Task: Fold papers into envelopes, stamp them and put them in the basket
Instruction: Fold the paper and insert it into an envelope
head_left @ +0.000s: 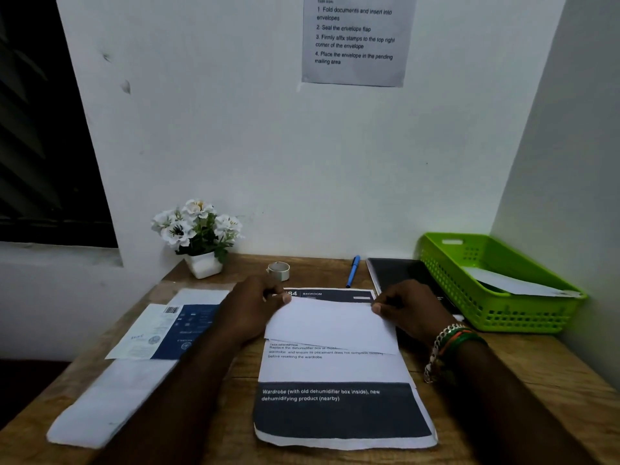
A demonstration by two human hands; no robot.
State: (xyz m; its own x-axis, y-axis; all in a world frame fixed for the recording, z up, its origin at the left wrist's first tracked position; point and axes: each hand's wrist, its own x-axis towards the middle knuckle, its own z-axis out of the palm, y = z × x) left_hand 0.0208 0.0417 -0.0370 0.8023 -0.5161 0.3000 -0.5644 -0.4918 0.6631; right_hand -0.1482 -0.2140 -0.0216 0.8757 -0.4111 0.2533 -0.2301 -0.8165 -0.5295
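The folded paper (332, 325) is white and lies near the middle of the desk (543, 374), on top of a stack of printed sheets (339, 411). The left hand (250, 312) pinches its top left corner with thumb and fingers. The right hand (411, 308) pinches its top right corner the same way. The paper sits a bit crooked, so its lower edge slants across the words on the sheet under it.

What could go wrong? If the two hands press the fold down while the paper is crooked, the crease may come out slanted, and then the paper may not slide well into an envelope. The sheet under it is loose, so it could get dragged along or lifted by mistake. A hard pull from both corners could wrinkle or tear the thin paper.

The green basket (523, 317) waits at the right back corner of the desk with a white envelope (513, 283) inside. The tape roll (279, 270) and blue pen (353, 270) lie near the back edge, just behind the hands, and a quick move could knock them.
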